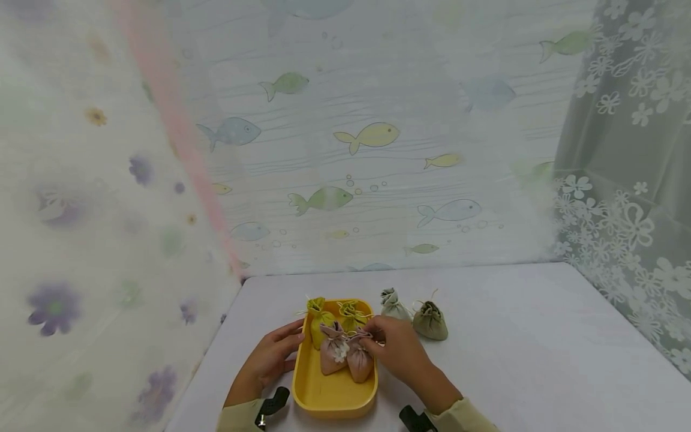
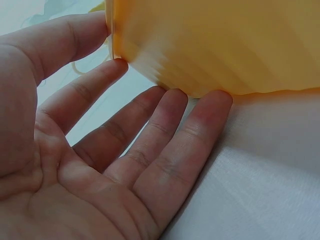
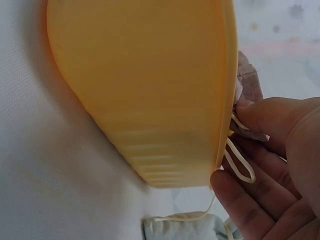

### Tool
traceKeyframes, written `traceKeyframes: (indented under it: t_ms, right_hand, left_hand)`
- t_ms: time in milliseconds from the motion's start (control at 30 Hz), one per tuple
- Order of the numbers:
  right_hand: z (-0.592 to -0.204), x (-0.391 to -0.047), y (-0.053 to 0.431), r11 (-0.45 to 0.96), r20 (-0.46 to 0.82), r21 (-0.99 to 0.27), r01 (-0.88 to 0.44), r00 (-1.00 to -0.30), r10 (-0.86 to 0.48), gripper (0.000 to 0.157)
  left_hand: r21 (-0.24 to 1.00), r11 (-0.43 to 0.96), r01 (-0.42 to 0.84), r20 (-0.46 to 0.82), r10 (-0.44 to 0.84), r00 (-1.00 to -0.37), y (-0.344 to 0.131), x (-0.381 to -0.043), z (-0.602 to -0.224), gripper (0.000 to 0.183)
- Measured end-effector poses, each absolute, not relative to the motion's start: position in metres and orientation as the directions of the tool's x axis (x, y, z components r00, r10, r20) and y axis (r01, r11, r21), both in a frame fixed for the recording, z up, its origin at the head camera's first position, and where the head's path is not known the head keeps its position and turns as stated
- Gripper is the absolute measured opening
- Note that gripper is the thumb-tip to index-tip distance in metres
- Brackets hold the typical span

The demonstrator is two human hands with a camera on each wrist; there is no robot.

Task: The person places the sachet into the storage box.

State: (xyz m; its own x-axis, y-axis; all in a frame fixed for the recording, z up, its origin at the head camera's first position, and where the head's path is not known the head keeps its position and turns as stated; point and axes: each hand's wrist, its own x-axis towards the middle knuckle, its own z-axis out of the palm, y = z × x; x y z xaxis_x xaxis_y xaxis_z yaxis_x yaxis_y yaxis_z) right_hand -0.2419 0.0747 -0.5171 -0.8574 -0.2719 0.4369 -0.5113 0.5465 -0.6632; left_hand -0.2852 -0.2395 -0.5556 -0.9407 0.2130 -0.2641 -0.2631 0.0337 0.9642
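A yellow tray (image 1: 335, 401) holds two yellow drawstring pouches at its far end, the left one (image 1: 318, 336) and the right one (image 1: 352, 317). Nearer lie two pink drawstring pouches, a left one (image 1: 330, 360) with a white flower and a right one (image 1: 360, 363). My right hand (image 1: 400, 351) pinches the right pink pouch by its gathered neck at the tray's right rim; in the right wrist view, a pale cord loop (image 3: 242, 162) hangs by the fingers. My left hand (image 1: 270, 359) touches the tray's left side with extended fingers (image 2: 165, 120), the thumb at the rim.
Beyond my right hand stand a pale grey-green pouch (image 1: 394, 305) and an olive pouch (image 1: 430, 322). A white cloth covers the table (image 1: 518, 348). A fish-print curtain (image 1: 372, 180) hangs behind it, with a lace curtain (image 1: 637, 240) at the right.
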Motion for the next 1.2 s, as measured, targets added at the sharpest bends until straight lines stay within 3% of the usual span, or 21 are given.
traceKeyframes:
  t_ms: [467,700,900,1200]
  right_hand:
    - [-0.520,-0.244,0.074,0.554,0.433,-0.664,-0.502,-0.862,-0.263,0.011]
    - [-0.518,-0.246,0.079,0.478,0.386,-0.741,-0.472,-0.882,-0.272,0.015]
    - [-0.510,-0.246,0.084,0.496,0.426,-0.742,-0.452,-0.888,-0.174,0.021]
    - [-0.510,-0.251,0.091,0.608,0.518,-0.657,-0.447,-0.853,-0.068,0.057]
  left_hand:
    - [0.962,0.044,-0.268,-0.272,0.205,-0.940,-0.240,-0.287,-0.556,0.071]
    - [0.962,0.042,-0.270,-0.273,0.221,-0.937,-0.241,-0.287,-0.557,0.072]
    - [0.964,0.034,-0.265,-0.266,0.228,-0.937,-0.240,-0.286,-0.558,0.072]
    - [0.966,0.037,-0.257,-0.259,0.215,-0.942,-0.241,-0.286,-0.557,0.069]
